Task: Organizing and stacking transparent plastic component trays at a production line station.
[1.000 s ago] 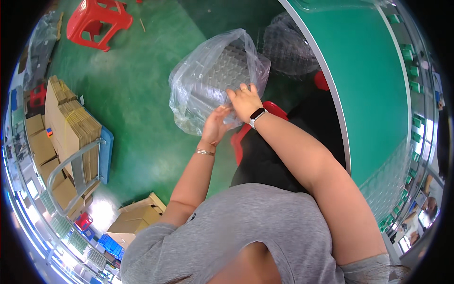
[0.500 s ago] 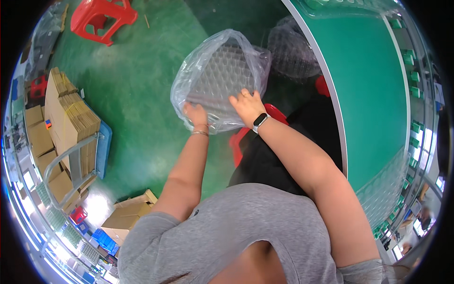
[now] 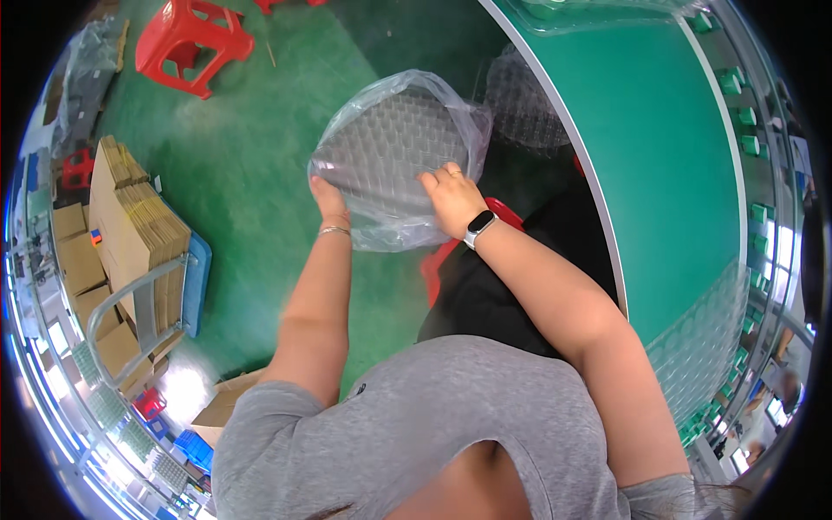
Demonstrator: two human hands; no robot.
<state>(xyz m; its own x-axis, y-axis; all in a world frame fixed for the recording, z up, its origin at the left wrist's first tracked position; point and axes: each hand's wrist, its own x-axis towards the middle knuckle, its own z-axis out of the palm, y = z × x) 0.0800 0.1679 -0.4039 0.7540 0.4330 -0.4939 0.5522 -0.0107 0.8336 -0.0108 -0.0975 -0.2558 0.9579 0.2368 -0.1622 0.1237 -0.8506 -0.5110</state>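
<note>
In front of me is a clear plastic bag (image 3: 403,232) with its mouth wide. Inside lie clear plastic trays (image 3: 390,143) with rows of moulded cells, apparently stacked. My left hand (image 3: 329,201) grips the bag's left edge; its thumb shows on the near side and the other fingers are mostly hidden. On the right side, my right hand (image 3: 455,201) lies over the bag's rim with bent fingers, holding the film against the trays. What the bag rests on is hidden beneath it.
A green-topped table (image 3: 659,156) curves along my right, with clear trays (image 3: 706,338) on it. Another bagged bundle (image 3: 524,100) lies beyond the bag. Red stools (image 3: 191,43) stand far left. A trolley (image 3: 198,282) carries flattened cardboard boxes (image 3: 143,212) at left.
My left hand has moved left and slightly away from me, to the bag's left edge. The bag's mouth has spread and more of the trays shows. My right hand stays nearly in place.
</note>
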